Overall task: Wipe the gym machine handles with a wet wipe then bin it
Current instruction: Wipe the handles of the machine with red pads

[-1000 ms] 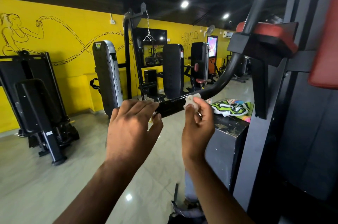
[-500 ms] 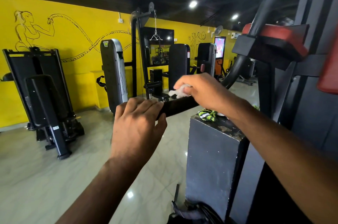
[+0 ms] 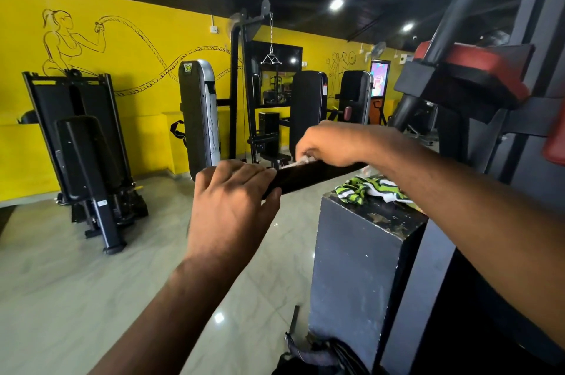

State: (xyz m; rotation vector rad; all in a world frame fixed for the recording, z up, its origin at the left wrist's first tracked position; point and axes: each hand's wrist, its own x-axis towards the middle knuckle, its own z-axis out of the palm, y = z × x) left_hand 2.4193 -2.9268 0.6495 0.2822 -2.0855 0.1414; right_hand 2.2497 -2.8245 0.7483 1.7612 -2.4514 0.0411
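- The left hand (image 3: 232, 206) is wrapping over the near end of the black foam-covered machine handle (image 3: 315, 174). The fingers are curling over the top and the thumb is tucking underneath, so it's properly gripping the bar.
- The right hand (image 3: 330, 142) is coming in from the right side, knuckles up. Its fingers are bunching downward and pinching the small crumpled white wet wipe (image 3: 295, 163) against the handle's top edge.
- So the wipe is sitting on the handle, near the left hand's fingertips. Only a sliver of it is peeking out from under the right hand.
- The handle is slanting up to the right, heading toward the machine frame with the red-topped black pad (image 3: 489, 65).
- Below the right forearm, a green, black and white striped cloth (image 3: 367, 189) is lying on top of a scuffed dark grey box (image 3: 360, 252).
- Labels, for anyone wondering: the grey-and-black weight stack cover (image 3: 198, 114) is wearing a little green-yellow badge near its top, but it's too small to read.
- The black padded machine on the left (image 3: 82, 142) is carrying a small white sticker low on its post, also unreadable.
- The bright yellow wall (image 3: 137, 38) behind is showing a black line drawing of a figure swinging battle ropes.
- A lit screen (image 3: 380, 78) is glowing at the far back, too blurry to make out.
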